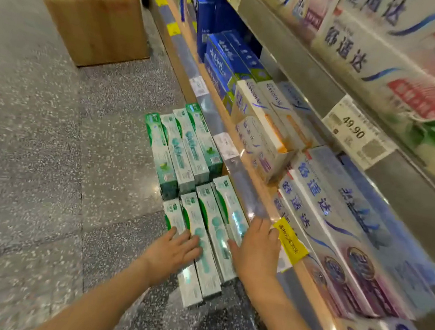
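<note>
On the speckled stone floor (34, 140), right against the foot of the store shelf, two batches of green-and-white toothpaste boxes lie flat. The near batch (215, 236) has four boxes side by side, long edges touching, ends pointing away from the person. The far batch (182, 149) has four more in the same direction, just beyond the near ones and butting against their far ends. The left hand (174, 253) rests palm-down on the two leftmost boxes of the near batch, fingers straight and close together, gripping nothing. The right hand (257, 250) is at the right flank of the same batch, between the outermost box and the clear shelf lip (239, 176). Its fingers are straight and pointing away, its thumb is spread toward the box and touching its top, and it also grips nothing. A yellow tag (288, 240) hangs on the lip just beside the right fingertips. The bottom shelf holds large white-and-blue boxes (328, 221) nearest the person, white-and-orange boxes (265, 132) farther along, then dark blue boxes (224, 60). A price label (354, 127) reading 49.90 sits on the rail of the shelf above. An open cardboard carton (91, 18) stands on the floor well beyond the far batch. The picture is motion-blurred and the fine print is unreadable.
</note>
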A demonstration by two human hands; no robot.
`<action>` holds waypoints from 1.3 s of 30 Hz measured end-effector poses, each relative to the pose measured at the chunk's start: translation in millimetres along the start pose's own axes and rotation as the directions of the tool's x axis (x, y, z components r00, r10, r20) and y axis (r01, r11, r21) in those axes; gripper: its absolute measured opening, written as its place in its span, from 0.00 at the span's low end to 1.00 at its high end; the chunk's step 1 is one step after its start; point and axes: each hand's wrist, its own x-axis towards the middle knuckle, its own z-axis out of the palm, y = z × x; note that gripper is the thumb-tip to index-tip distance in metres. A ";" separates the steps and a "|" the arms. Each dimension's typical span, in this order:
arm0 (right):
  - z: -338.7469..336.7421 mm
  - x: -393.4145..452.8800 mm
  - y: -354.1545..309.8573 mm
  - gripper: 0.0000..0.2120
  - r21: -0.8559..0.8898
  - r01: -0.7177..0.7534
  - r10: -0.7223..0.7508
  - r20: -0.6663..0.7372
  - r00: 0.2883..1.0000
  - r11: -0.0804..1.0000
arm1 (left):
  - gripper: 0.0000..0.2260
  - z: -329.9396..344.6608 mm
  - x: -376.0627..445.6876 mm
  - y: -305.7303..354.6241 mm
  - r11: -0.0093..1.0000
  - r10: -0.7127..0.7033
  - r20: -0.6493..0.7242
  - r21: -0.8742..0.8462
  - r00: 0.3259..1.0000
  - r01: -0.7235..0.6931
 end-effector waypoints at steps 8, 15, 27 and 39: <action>15.1 2.1 0.2 0.34 -0.136 0.062 -0.080 -0.132 0.988 0.989 | 0.39 7.9 31.1 1.0 0.987 -0.029 -0.044 0.158 0.999 0.036; 20.8 -12.2 -9.3 0.28 -0.180 -0.011 -0.020 -0.167 0.986 0.984 | 0.30 19.4 34.9 -0.4 0.963 0.099 -0.005 0.251 0.995 -0.094; 31.1 -30.9 -11.3 0.36 -0.040 -0.004 0.006 0.065 0.998 0.999 | 0.41 24.5 8.6 -2.3 0.898 0.281 -0.065 0.369 0.957 -0.239; -277.9 -74.8 -45.4 0.21 0.363 -0.163 0.107 0.171 0.980 0.917 | 0.44 -200.4 -178.7 -36.7 0.976 0.120 -0.295 0.211 0.948 -0.058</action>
